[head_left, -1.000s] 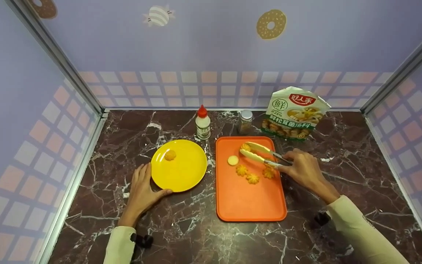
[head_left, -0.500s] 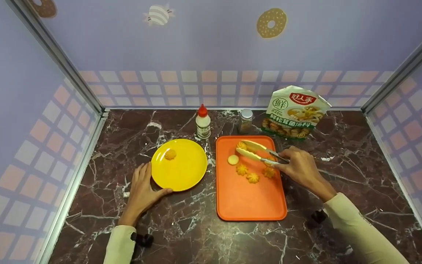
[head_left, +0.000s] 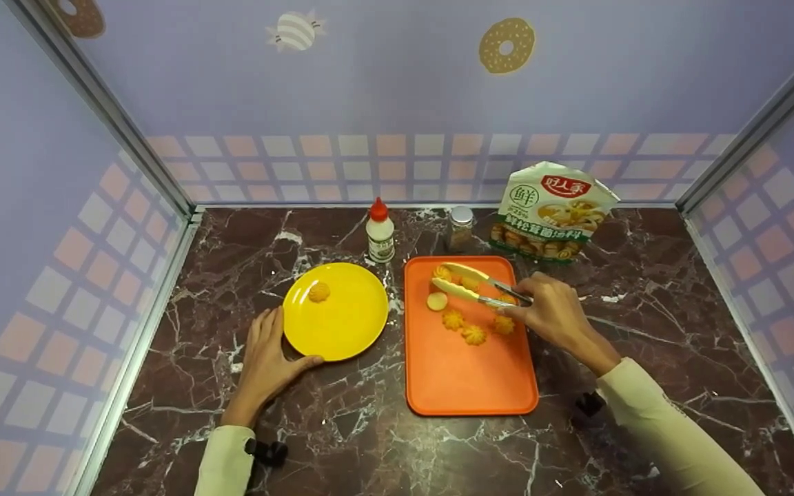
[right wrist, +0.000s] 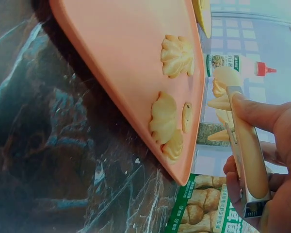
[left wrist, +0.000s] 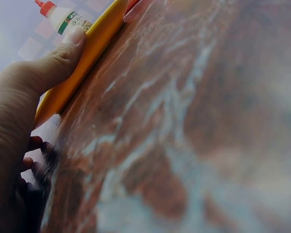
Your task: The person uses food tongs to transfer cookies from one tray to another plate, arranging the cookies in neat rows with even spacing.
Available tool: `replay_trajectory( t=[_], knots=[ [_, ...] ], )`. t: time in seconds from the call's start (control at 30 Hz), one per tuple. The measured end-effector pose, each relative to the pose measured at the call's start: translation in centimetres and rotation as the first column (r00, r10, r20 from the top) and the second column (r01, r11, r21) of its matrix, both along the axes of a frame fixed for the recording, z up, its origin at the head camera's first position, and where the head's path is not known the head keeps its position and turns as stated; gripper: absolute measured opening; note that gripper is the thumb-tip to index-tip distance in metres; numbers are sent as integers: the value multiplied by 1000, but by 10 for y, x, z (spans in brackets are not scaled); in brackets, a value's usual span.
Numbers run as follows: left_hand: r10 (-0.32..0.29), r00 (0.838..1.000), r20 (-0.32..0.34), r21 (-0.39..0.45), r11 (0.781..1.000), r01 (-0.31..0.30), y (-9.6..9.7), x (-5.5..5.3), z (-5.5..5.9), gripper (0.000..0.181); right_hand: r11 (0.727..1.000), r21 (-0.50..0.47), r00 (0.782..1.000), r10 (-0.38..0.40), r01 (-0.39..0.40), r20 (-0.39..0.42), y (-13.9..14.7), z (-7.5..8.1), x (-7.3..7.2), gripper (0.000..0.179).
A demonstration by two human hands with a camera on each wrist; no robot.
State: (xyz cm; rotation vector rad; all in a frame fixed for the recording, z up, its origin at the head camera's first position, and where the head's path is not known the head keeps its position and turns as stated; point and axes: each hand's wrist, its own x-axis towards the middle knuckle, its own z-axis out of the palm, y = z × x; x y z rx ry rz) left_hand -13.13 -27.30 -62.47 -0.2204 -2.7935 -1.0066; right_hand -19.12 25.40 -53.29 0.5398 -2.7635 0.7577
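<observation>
My left hand (head_left: 266, 358) holds the rim of a yellow plate (head_left: 349, 317), thumb on the near edge and fingers along the left side. One flower-shaped cookie (head_left: 319, 293) lies on the plate. My right hand (head_left: 555, 310) grips tongs (head_left: 500, 293) with cream tips over the far part of an orange tray (head_left: 466, 379). Between the tips sits a ridged cookie (head_left: 442, 273); the right wrist view shows it above the tray. Several flower-shaped cookies (head_left: 474, 335) and a smooth round cookie (head_left: 437, 301) lie on the tray.
Behind the plate and tray stand a red-capped squeeze bottle (head_left: 380, 238), a small spice jar (head_left: 460, 231) and a green-and-white food pouch (head_left: 552, 213). Walls enclose the dark marbled table (head_left: 342, 441) at the back and both sides.
The tongs and the cookie between their tips have moved left over the tray, uncovering another cookie behind them. My left hand and the plate stay in place.
</observation>
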Motion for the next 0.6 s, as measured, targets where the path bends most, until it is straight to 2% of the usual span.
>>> replay_trajectory(
  t=[0.33, 0.6],
  knots=[
    [-8, 1000, -12, -1, 1000, 8, 0, 0, 0, 131, 999, 14, 998, 38, -37, -54, -15, 2, -5, 39],
    [1, 1000, 25, 9, 1000, -1, 0, 0, 1, 132, 997, 14, 995, 76, -75, -58, -27, 1, -7, 40]
  ],
)
